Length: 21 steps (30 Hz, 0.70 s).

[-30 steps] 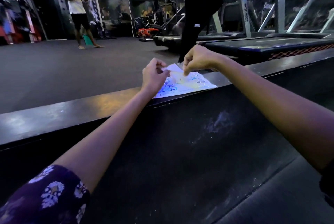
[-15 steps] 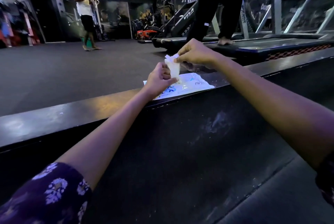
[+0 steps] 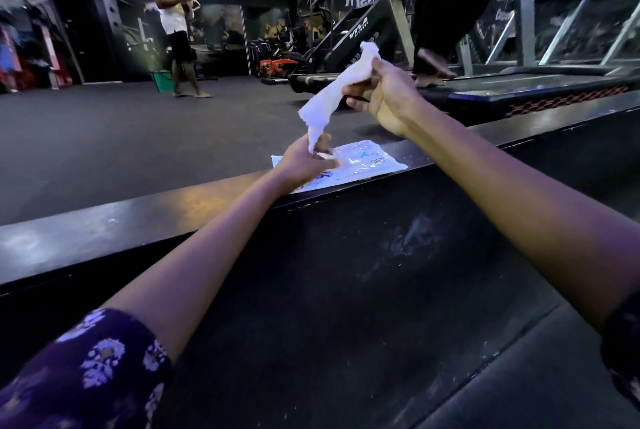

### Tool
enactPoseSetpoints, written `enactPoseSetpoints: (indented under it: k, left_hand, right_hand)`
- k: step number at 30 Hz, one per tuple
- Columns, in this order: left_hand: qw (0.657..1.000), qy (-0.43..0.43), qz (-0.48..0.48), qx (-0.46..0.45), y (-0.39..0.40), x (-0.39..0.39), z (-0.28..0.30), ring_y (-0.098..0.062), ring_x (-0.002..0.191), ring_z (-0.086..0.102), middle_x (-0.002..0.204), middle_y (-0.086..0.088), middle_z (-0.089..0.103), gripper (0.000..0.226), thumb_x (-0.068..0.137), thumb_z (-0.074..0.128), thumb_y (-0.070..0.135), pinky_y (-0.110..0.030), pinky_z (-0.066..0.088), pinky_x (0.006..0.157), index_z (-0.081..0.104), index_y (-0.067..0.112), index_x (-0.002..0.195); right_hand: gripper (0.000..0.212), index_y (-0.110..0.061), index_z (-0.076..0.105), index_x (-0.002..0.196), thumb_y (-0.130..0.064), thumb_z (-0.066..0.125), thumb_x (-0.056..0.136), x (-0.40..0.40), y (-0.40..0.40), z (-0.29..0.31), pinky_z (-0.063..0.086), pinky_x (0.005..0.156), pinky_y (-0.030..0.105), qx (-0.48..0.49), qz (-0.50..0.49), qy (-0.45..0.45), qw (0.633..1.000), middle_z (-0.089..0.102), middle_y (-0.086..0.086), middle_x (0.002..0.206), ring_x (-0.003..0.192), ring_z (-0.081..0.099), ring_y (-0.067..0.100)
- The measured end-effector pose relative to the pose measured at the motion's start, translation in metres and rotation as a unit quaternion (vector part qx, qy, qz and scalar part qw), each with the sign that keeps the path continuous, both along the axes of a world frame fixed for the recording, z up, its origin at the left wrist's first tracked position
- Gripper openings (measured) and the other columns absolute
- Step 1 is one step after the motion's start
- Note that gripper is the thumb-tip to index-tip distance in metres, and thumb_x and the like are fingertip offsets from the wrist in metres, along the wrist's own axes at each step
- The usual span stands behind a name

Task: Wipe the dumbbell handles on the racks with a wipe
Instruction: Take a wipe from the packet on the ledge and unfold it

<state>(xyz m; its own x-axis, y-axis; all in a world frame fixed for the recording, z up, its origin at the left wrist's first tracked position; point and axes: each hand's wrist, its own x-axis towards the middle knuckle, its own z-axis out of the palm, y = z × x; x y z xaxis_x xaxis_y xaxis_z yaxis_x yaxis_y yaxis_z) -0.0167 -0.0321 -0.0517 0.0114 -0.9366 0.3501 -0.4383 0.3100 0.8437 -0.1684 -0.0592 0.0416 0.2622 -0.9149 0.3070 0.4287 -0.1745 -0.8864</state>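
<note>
The right hand (image 3: pixel 384 96) is raised above the ledge (image 3: pixel 138 220), fingers curled round the upper part of a white wipe (image 3: pixel 332 96) that hangs stretched down to the left. The left hand (image 3: pixel 304 161) rests on the wipe packet (image 3: pixel 367 161) lying flat on the ledge – its fingertips pinch the wipe's lower tip just above the packet.

We see a crumpled white wipe (image 3: pixel 331 96), a white-and-blue printed plastic packet (image 3: pixel 363 161), and a dark purple white-flowered sleeve (image 3: pixel 93 369).
</note>
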Motion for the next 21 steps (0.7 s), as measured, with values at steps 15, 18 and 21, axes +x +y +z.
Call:
enactPoseSetpoints:
  k: [15, 18, 21]
  left_hand:
    - [0.943, 0.039, 0.169, -0.283, 0.008, 0.006, 0.01, 0.009, 0.068, 0.046, 0.074, 0.012, 0.047, 0.013, 0.091, 0.06, 0.013, -0.01, 0.033, 0.066, 0.053, 0.012, 0.08]
    - [0.944, 0.043, 0.167, -0.282, 0.012, 0.005, 0.011, 0.007, 0.06, 0.044, 0.069, 0.013, 0.045, 0.012, 0.089, 0.058, 0.011, -0.01, 0.032, 0.06, 0.05, 0.011, 0.08]
    - [0.949, 0.044, 0.175, -0.258, 0.014, 0.007, 0.015, 0.005, 0.055, 0.041, 0.065, 0.012, 0.043, 0.014, 0.087, 0.056, 0.01, -0.012, 0.032, 0.057, 0.048, 0.012, 0.077]
  right_hand:
    - [0.024, -0.01, 0.038, 0.073, 0.006, 0.036, 0.091, 0.001, -0.004, -0.027, 0.051, 0.048, 0.026, 0.027, -0.049, 0.18, 0.982, 0.047, 0.009, 0.072, 0.06, 0.054, 0.019]
    - [0.02, -0.01, 0.041, 0.078, 0.001, 0.035, 0.094, 0.003, 0.006, -0.039, 0.055, 0.066, 0.032, 0.015, 0.037, 0.362, 0.931, 0.045, 0.006, 0.081, 0.07, 0.063, 0.024]
    - [0.019, -0.011, 0.045, 0.079, -0.005, 0.036, 0.096, 0.002, 0.01, -0.04, 0.053, 0.071, 0.033, 0.0, 0.069, 0.382, 0.922, 0.051, 0.01, 0.088, 0.078, 0.063, 0.024]
